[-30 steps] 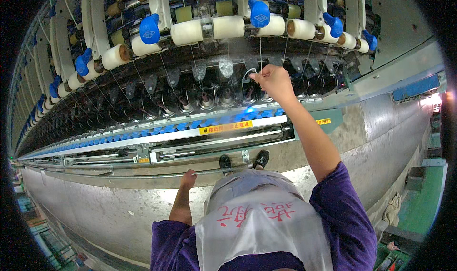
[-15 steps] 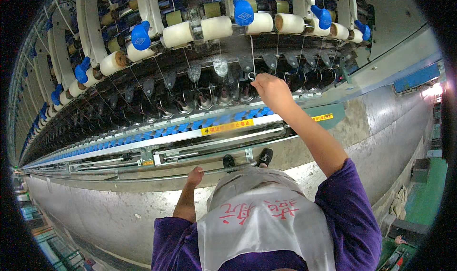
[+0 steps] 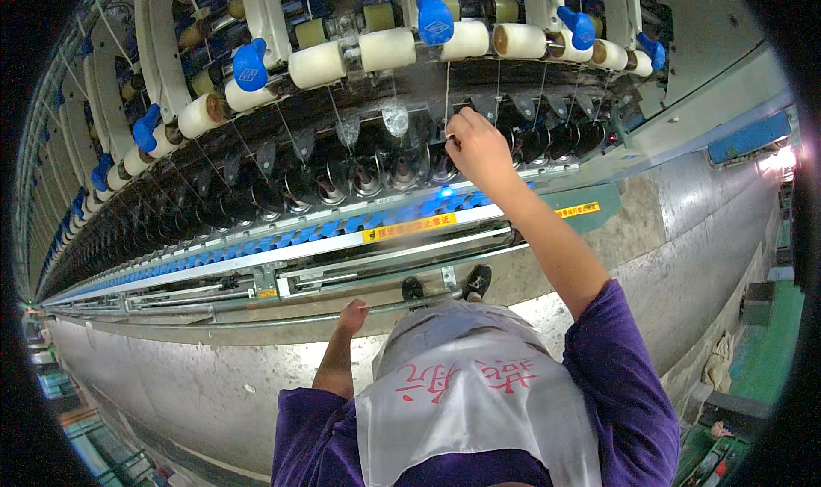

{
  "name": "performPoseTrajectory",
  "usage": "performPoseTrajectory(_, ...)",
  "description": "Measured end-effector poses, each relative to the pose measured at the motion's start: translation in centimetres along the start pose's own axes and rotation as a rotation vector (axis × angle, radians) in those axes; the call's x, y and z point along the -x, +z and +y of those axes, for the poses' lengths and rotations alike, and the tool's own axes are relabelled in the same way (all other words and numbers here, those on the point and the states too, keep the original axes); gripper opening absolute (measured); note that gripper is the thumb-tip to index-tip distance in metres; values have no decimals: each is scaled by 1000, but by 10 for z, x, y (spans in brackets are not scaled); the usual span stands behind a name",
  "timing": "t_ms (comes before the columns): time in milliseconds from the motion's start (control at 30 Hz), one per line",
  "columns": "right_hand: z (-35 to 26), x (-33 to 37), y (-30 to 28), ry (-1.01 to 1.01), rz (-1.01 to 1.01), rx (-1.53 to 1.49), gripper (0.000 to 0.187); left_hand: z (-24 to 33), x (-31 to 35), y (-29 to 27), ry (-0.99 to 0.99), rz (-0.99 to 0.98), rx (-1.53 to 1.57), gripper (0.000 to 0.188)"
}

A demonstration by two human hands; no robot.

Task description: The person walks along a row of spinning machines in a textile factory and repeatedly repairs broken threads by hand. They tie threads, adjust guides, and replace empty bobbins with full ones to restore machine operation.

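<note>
The right grip (image 3: 481, 149) is pinched narrow, seemingly on a white thread (image 3: 447, 89) at its fingertips, which probably keeps the strand straight below a white roller (image 3: 466, 41); spindles (image 3: 366, 179) line up leftward of it; lower left, the left grip (image 3: 352, 315) curls loosely near a metal rail (image 3: 393, 308), contents impossible to tell.

White rollers (image 3: 387, 51) stand above the right hand (image 3: 481, 149); free room flanks the left hand (image 3: 352, 316).
</note>
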State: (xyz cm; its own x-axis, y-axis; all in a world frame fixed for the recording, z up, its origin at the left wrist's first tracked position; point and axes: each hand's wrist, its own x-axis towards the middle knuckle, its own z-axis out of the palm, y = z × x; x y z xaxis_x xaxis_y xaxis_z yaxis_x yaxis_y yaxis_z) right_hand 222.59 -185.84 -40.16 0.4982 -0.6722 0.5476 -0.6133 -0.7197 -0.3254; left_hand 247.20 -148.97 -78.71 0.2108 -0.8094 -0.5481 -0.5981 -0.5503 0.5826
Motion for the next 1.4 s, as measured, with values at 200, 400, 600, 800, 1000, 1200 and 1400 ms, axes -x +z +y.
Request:
performPoseTrajectory(200, -1, -7, -7, -50, -21, -1, 14, 5, 5, -4, 24, 3, -18, 29)
performPoseTrajectory(400, -3, -5, 0, 126, -67, -122, 15, -15, 10, 0, -209, -89, 109, 32)
performPoseTrajectory(600, -6, 3, 7, 216, -98, -146, 22, -14, 15, -4, -73, -30, 35, 34)
performPoseTrajectory(800, -3, -1, 7, 94, -26, -31, 22, -16, -5, -6, -124, -58, 106, 31)
performPoseTrajectory(1000, -3, -6, -2, -57, 28, 82, 16, -21, -12, -3, 93, -4, -56, 31)
performPoseTrajectory(1200, -5, -10, -10, -76, -59, 135, 11, -29, -1, 4, 192, -16, -93, 31)
performPoseTrajectory(1400, -2, -19, -10, 24, -202, 106, 21, -22, 17, -4, -105, -61, -54, 33)
